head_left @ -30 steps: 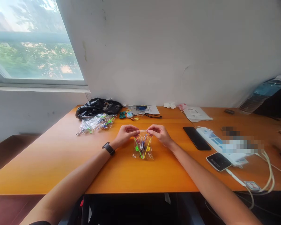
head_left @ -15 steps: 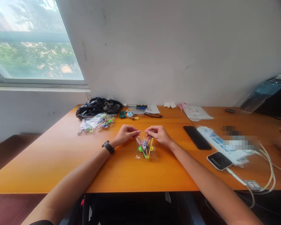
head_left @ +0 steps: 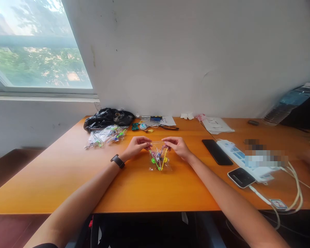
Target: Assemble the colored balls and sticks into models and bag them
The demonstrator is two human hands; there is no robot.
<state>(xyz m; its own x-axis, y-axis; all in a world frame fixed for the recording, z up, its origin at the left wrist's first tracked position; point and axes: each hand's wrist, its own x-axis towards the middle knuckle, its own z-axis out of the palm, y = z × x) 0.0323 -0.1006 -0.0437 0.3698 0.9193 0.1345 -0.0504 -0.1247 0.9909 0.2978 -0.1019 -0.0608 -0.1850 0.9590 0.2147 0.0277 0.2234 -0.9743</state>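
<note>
Small clear bag (head_left: pixel 158 159) of coloured sticks, near the middle of the orange table (head_left: pixel 67 172). Pinched at its top left corner by the left hand (head_left: pixel 136 146) and at its top right by the right hand (head_left: pixel 177 147), fingertips closed on the edge. Beyond, to the left, a heap of similar bags (head_left: pixel 105 135); to the right, a black phone (head_left: pixel 217 152).

We see an orange table (head_left: pixel 54 179) below a window (head_left: pixel 33 51) at the far left. Towards the table's far left lies a black plastic bag (head_left: pixel 108 117), with a pile of clear packets (head_left: pixel 105 135) just nearer. On the right, a black phone (head_left: pixel 217 152) lies beside a white power strip (head_left: pixel 237 153). A second phone (head_left: pixel 241 177) sits nearer, by a white cable (head_left: pixel 296 193). A tilted water bottle (head_left: pixel 286 105) is at the far right.
</note>
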